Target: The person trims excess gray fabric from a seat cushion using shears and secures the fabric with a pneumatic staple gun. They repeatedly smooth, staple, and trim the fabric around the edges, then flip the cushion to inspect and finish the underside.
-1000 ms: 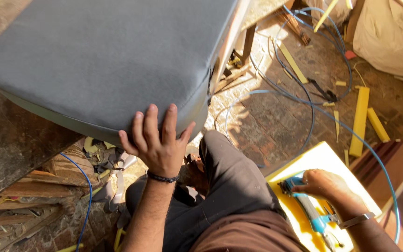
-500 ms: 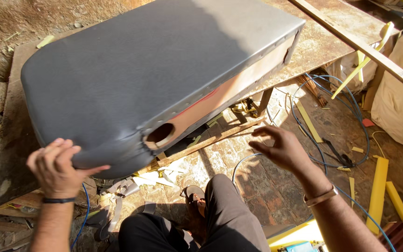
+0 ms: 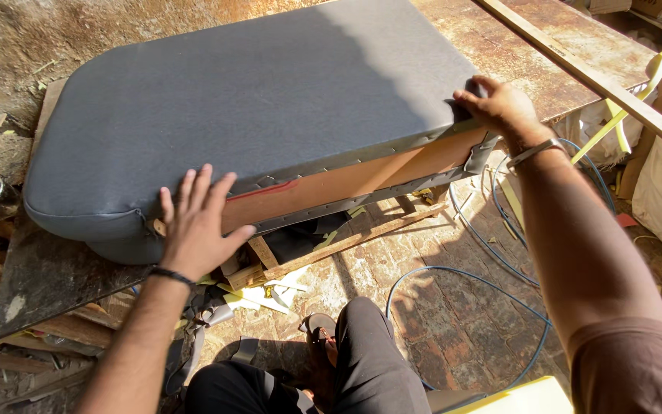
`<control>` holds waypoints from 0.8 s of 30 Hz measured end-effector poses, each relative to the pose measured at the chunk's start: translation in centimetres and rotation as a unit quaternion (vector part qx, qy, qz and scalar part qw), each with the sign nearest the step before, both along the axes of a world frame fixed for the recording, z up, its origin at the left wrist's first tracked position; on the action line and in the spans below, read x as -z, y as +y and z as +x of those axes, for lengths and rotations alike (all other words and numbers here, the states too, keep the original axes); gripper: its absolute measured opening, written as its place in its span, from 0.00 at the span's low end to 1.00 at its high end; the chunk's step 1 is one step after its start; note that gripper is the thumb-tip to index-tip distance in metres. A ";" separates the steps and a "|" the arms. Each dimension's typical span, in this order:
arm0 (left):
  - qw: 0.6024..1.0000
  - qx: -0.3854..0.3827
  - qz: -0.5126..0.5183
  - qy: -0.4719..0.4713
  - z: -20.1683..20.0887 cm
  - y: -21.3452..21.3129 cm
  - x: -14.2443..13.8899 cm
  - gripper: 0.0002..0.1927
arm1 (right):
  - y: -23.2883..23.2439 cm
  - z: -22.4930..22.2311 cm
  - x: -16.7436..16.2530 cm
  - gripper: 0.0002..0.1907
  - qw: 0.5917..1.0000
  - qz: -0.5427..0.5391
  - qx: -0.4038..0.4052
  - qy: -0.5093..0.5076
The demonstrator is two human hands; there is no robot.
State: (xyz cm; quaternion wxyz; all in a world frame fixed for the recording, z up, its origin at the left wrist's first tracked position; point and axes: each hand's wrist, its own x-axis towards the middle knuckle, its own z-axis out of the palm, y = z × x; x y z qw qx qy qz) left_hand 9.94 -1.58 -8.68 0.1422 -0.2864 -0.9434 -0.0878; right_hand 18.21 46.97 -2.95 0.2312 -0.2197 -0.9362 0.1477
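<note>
**Steadying a grey cushion from both ends**

Sitting nearest the camera are the person's knees in dark trousers [image 3: 362,360], above a brick-paved floor [image 3: 461,322] where a thin blue hose [image 3: 453,276] loops below the right forearm. Just under the left wrist lie pale yellow foam scraps [image 3: 258,295] and a rough wooden batten [image 3: 346,241] slanting toward the right.

The left hand [image 3: 197,226], with a dark band at the wrist, lies flat with fingers spread wide, its palm pressed on the lower front corner of the large grey fabric-covered cushion with rounded corners [image 3: 270,100]. Right of that hand runs the cushion's bare brown wooden side panel [image 3: 346,180], edged by the folded grey fabric.

The right hand [image 3: 499,107], wearing a metal bangle, rests on the cushion's far right corner, fingers curled over the top edge and touching the fabric; it grips nothing else.

The cushion lies across a rusty brown sheet-metal desk [image 3: 545,54], which stretches beyond the right hand. A long pale wooden plank [image 3: 599,80] crosses the desk just behind that hand, and a yellow foam strip [image 3: 622,115] hangs to its right. Beyond the left hand, past the cushion, lies bare dirt ground [image 3: 63,31].
</note>
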 end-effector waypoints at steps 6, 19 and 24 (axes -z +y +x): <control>0.995 -0.061 -0.070 0.019 -3.2 1.9 1.5 0.58 | -1.3 1.8 1.1 0.26 0.997 -0.003 0.074 -0.003; 0.862 -0.096 0.488 -0.101 -6.2 -5.0 1.0 0.30 | -31.9 16.3 2.3 0.41 0.964 0.019 -0.266 -0.011; 0.694 -0.074 0.697 -0.166 3.6 -6.5 13.1 0.10 | -30.1 15.8 5.7 0.27 0.871 -0.248 -0.424 0.004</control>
